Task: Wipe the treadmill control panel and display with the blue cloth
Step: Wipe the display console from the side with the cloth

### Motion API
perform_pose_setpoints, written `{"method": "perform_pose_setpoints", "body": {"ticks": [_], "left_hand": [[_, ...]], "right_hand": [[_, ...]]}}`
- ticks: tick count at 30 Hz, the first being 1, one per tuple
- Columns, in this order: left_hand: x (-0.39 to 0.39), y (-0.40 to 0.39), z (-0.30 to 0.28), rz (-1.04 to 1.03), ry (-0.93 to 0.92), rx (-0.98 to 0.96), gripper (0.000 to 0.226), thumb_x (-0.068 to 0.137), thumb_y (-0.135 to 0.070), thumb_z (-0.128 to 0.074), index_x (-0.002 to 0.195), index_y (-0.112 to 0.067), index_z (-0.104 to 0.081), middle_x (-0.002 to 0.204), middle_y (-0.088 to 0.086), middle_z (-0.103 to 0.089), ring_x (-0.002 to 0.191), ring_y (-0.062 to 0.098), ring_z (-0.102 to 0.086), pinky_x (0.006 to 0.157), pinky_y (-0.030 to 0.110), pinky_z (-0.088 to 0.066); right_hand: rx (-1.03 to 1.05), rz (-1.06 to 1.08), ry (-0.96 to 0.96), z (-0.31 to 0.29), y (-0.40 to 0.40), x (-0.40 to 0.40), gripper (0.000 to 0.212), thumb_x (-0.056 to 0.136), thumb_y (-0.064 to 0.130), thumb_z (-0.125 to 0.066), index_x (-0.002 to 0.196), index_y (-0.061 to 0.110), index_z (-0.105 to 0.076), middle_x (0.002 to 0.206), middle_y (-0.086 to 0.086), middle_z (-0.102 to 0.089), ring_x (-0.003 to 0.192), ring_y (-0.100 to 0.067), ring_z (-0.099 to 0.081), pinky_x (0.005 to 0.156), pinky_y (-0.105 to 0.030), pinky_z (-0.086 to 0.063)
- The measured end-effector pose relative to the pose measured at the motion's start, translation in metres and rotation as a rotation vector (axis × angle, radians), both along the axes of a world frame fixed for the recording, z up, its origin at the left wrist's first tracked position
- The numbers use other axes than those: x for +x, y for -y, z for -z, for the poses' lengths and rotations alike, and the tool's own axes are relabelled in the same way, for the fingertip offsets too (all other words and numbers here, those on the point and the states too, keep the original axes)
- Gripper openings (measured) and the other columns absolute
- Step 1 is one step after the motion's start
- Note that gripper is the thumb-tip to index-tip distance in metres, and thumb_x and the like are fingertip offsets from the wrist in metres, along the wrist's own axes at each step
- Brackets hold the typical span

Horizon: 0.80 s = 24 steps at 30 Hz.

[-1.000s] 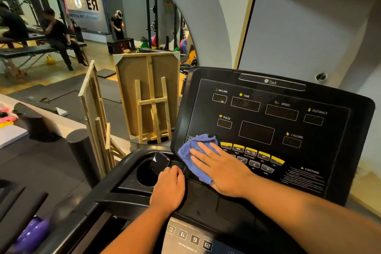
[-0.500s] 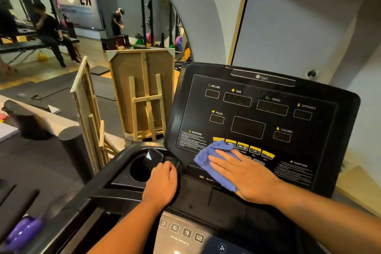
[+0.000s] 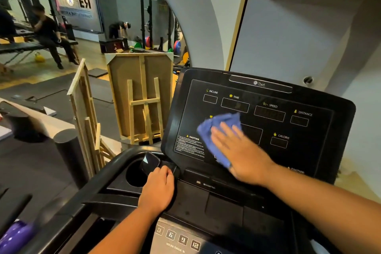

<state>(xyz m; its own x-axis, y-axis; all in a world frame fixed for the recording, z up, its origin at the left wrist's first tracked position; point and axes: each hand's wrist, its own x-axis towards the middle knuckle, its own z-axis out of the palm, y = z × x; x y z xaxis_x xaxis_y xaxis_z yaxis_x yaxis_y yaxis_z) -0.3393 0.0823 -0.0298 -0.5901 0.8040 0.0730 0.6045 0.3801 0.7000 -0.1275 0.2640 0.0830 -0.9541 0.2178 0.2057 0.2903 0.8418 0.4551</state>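
**Blue cloth flat on the treadmill display, gym going on behind**

So the surface here is a glossy black control panel (image 3: 257,121) sitting tilted up at the front of a treadmill, with yellow-and-white labels: INCLINE, TIME, SPEED, DISTANCE, CALORIE. That's five labelled readouts showing, plus a bigger blank window in the middle that's half covered. One CAUTION block is sitting at the lower left of the panel and a second one is peeking out by the wrist on the right.

The right hand (image 3: 241,150) is lying flat with fingers straight and spread, pressing the blue cloth (image 3: 216,128) against the left-centre of the display, right over where the pulse readout is. The left hand (image 3: 158,188) is resting on the black console ledge below the panel, fingers curled over its edge, next to one round cup holder (image 3: 134,175) with a dark phone-like thing (image 3: 149,163) leaning in it.

Below the wrists, four incline buttons (image 3: 177,237) are reading 3, 6, 9, 12.

The room's a gym: two wooden easels (image 3: 142,101) are standing left of the treadmill, one person (image 3: 49,33) is sitting on a bench, another is bending over further back, and coloured weight plates (image 3: 177,45) are sitting by a rack.
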Motion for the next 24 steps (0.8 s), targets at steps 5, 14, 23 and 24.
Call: {"method": "perform_pose_setpoints", "body": {"ticks": [5,14,23,24], "left_hand": [[0.0,0.001,0.001,0.001,-0.004,-0.004,0.023,0.105,-0.033,-0.036,0.091,-0.028,-0.054,0.094,-0.007,-0.054,0.094,0.015,-0.052,0.086,0.041,-0.047],[0.001,0.001,0.001,-0.001,0.005,0.006,0.023,0.104,-0.031,-0.037,0.087,-0.028,-0.053,0.092,-0.006,-0.055,0.094,0.015,-0.053,0.087,0.042,-0.048],[-0.001,-0.001,0.003,-0.007,0.008,-0.003,0.024,0.105,-0.032,-0.036,0.089,-0.029,-0.053,0.094,-0.007,-0.056,0.094,0.012,-0.052,0.087,0.04,-0.048],[-0.001,-0.001,0.003,-0.005,0.008,-0.007,0.024,0.105,-0.033,-0.035,0.09,-0.029,-0.053,0.094,-0.007,-0.056,0.095,0.012,-0.052,0.087,0.04,-0.047]], "right_hand": [[-0.043,-0.188,0.226,0.018,0.003,0.034,0.066,0.099,0.037,-0.039,0.158,0.014,-0.022,0.166,-0.005,-0.015,0.154,-0.022,-0.008,0.123,-0.038,0.0],[0.08,0.176,-0.21,-0.105,-0.064,0.0,0.073,0.101,0.036,-0.044,0.159,0.009,-0.009,0.168,-0.009,-0.004,0.154,-0.024,0.003,0.124,-0.04,0.005],[0.09,0.081,0.002,-0.026,-0.023,0.013,0.079,0.095,0.043,-0.041,0.158,0.006,-0.011,0.167,-0.014,-0.005,0.154,-0.031,0.004,0.123,-0.046,0.0],[0.094,0.049,0.041,-0.029,-0.028,0.019,0.079,0.094,0.04,-0.041,0.159,0.008,-0.01,0.167,-0.012,-0.006,0.154,-0.028,0.003,0.123,-0.045,-0.001]]}}
